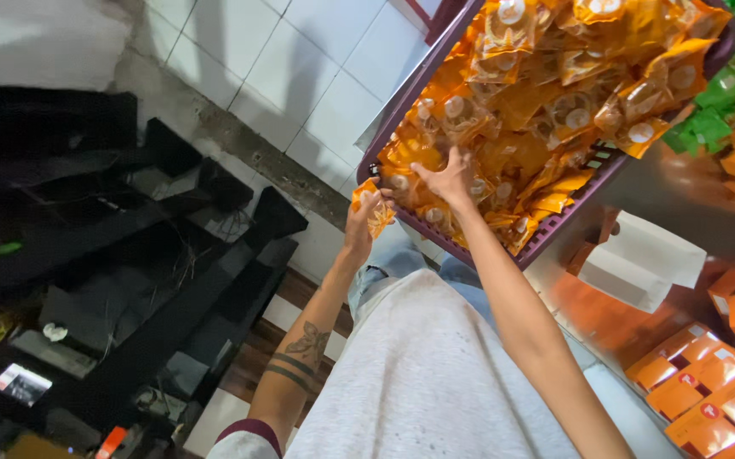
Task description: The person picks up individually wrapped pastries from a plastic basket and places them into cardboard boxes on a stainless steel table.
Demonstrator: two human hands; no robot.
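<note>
At the near corner of a purple slatted plastic basket (554, 229), both of the person's arms are raised. Basket contents: a heap of orange sachets (546, 93), each with a round pale disc showing through the wrapper. Left hand (366, 223): fingers closed around one orange sachet (376, 208), held just outside the basket's corner, touching or nearly touching the rim; cannot tell which. Left forearm carries two dark bands and a leaf-like mark. Right hand (448, 178): reaching into the basket, fingers spread and curled down onto the pile at the near edge; in contact with the sachets, but whether any one is actually pinched cannot be told from this angle.

Surroundings: green packets (729, 85) lie just beyond the basket's far right side. Orange boxes (707, 391) lie in rows lower right, with a white carton (639, 259) between them and the basket. White tiled floor (299, 76) behind; dark cluttered furniture (113, 255) to the left. Person wears a light grey top and jeans.
</note>
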